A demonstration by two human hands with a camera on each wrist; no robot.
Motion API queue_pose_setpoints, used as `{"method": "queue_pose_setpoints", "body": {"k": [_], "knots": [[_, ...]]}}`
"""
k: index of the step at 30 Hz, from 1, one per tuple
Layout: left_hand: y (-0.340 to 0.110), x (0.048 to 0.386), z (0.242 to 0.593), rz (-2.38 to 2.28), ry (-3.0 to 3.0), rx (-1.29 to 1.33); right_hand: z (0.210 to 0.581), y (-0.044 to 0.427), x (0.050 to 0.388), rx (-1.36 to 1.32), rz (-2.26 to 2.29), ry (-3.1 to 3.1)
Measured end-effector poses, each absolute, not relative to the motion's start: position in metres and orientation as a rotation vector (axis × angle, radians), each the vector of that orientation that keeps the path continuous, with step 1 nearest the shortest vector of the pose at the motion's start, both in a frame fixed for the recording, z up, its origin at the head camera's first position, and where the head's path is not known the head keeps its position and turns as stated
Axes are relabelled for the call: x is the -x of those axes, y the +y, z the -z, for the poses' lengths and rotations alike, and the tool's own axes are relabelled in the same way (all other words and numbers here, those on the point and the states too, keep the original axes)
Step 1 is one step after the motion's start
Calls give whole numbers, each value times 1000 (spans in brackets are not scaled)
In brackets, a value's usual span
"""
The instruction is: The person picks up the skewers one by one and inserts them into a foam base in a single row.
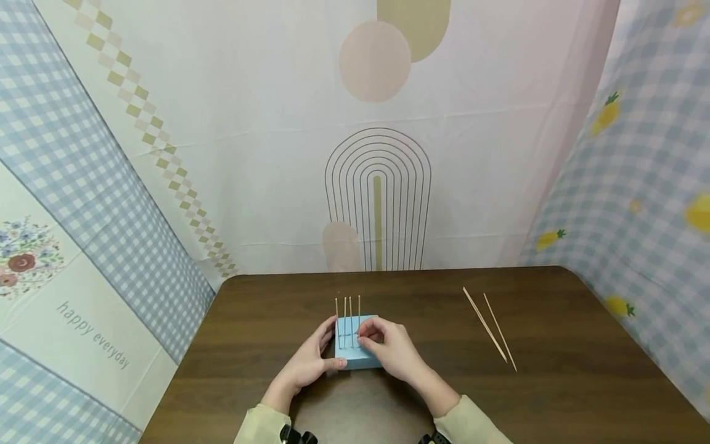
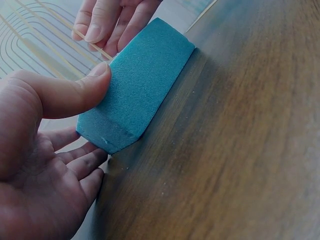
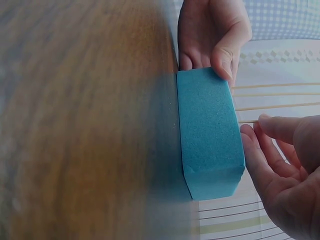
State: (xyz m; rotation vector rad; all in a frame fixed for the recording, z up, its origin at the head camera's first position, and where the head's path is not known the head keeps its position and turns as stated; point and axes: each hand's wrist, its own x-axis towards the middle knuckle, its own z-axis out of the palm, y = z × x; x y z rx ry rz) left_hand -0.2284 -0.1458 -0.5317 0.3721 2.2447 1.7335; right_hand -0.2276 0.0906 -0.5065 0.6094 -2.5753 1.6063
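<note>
A light-blue foam block (image 1: 364, 361) lies on the table with several thin wooden skewers (image 1: 345, 314) standing upright in its top. My left hand (image 1: 307, 364) grips the block's left end, the thumb on its near top edge and the fingers along the side. In the left wrist view, the block's near face (image 2: 150, 75) shows between that thumb and the right hand. Over the block, my right hand (image 1: 396, 351) pinches the rightmost skewer (image 3: 248, 121) low down, close to the foam. Where that skewer's lower tip ends is hidden.
To the right, loose skewers (image 1: 485, 325) lie slanted on the brown wooden table (image 1: 432, 302). A patterned cloth (image 1: 277, 185) hangs behind the table's far edge. Checked cloths hang at the left (image 1: 111, 185) and right (image 1: 627, 203).
</note>
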Motion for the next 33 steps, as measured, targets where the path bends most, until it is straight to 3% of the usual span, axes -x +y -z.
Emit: {"method": "queue_pose_setpoints", "body": {"k": [33], "knots": [[-147, 228, 531, -1729, 2246, -371, 506, 91, 228, -623, -1677, -2577]]}}
